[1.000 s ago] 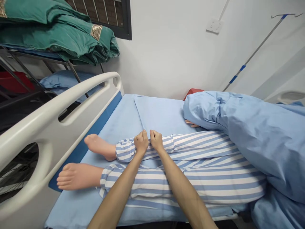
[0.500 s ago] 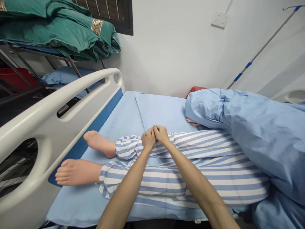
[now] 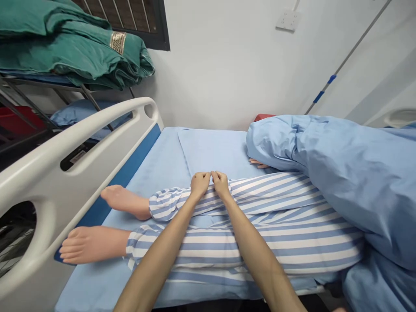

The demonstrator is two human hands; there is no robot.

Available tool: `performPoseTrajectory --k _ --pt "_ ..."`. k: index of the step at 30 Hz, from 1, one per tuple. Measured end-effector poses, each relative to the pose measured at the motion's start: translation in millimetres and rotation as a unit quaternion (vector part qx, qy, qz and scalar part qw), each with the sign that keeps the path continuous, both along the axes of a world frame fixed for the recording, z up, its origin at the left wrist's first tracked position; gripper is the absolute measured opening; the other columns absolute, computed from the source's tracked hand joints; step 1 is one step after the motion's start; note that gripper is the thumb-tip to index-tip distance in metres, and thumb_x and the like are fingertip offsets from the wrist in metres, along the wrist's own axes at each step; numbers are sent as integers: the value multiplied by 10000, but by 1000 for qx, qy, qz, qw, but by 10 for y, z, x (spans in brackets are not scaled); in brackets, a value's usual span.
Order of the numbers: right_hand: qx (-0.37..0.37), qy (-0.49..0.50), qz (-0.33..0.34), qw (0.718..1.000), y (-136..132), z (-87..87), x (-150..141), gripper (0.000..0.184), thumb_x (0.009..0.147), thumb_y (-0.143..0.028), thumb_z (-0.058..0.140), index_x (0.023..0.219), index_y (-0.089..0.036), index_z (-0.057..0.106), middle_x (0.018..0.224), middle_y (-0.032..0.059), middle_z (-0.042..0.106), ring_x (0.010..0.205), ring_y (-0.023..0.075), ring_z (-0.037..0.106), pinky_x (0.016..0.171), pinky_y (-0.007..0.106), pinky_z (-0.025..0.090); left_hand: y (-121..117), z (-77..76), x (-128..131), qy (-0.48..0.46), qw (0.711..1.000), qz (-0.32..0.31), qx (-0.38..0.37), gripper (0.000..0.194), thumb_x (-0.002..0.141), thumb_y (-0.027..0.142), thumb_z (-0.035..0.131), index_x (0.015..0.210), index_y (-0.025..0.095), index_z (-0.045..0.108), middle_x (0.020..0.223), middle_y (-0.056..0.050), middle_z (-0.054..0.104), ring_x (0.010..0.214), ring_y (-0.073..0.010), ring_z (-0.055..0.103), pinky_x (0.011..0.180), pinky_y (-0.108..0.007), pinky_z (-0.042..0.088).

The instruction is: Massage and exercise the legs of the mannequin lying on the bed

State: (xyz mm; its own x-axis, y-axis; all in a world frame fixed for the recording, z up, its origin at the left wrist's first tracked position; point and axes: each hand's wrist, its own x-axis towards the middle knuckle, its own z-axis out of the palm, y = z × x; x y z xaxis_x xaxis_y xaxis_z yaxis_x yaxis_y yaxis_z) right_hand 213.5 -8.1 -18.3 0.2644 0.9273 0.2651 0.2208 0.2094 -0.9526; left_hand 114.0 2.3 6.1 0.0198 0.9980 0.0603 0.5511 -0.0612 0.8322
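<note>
My left hand and my right hand are both closed, knuckles up, side by side with a narrow gap between them. Both are at the far lower leg of a manikin in blue-and-white striped trousers. Whether cloth is caught under the curled fingers is hidden. The manikin's far bare foot and near bare foot point toward the bed's footboard. A light blue quilt covers the upper body, and one manikin hand shows at the quilt's edge.
The bed's white footboard rises at the left. Behind it, folded green blankets lie on a metal rack. A pale blue sheet covers the mattress. A metal pole leans by the back wall, below and right of a wall socket.
My hands have separated slightly from touching each other, the left shifting a little to the left. Both remain closed at the far leg. The view has shifted slightly.
</note>
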Motion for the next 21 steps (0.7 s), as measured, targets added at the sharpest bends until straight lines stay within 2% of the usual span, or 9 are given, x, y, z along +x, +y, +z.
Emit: performPoseTrajectory --k 3,8,11,15,18,21 --pt "1 29 -7 1000 33 -16 25 369 842 -438 416 551 -220 350 533 -57 336 550 101 324 539 242 283 8 3 177 -35 999 -10 24 404 897 304 388 534 173 509 539 3 483 593 -127 468 591 -248 299" --pt "-35 18 -11 999 60 -5 12 347 848 -392 405 551 -228 329 526 -53 341 557 108 336 540 235 302 -49 -115 289 74 997 24 19 420 963 299 314 738 177 647 781 -83 680 750 -173 585 708 -273 371" --pt "-68 -88 -6 994 64 126 43 359 885 -326 369 543 -217 374 530 -37 405 574 118 383 573 235 306 -17 -137 244 97 995 3 27 416 968 255 294 779 183 657 855 -94 702 809 -167 604 747 -263 374" --pt "-70 -304 14 950 25 315 222 383 931 -320 397 581 -200 497 586 -5 537 590 126 416 605 253 265 -7 -139 242 91 995 2 29 456 966 312 303 692 184 644 773 -81 690 735 -162 573 662 -265 320" --pt "-80 -369 16 926 -32 288 371 392 964 -301 367 634 -196 551 640 16 594 606 130 447 618 260 258 -51 -146 271 94 995 8 31 456 938 349 350 603 184 611 688 -65 656 671 -153 517 620 -274 264" --pt "-97 -371 15 923 -60 149 451 349 953 -263 383 651 -197 546 644 15 585 619 135 455 619 261 259 -79 -142 273 94 995 7 42 418 902 307 378 544 181 552 615 -41 598 623 -136 449 610 -276 240"
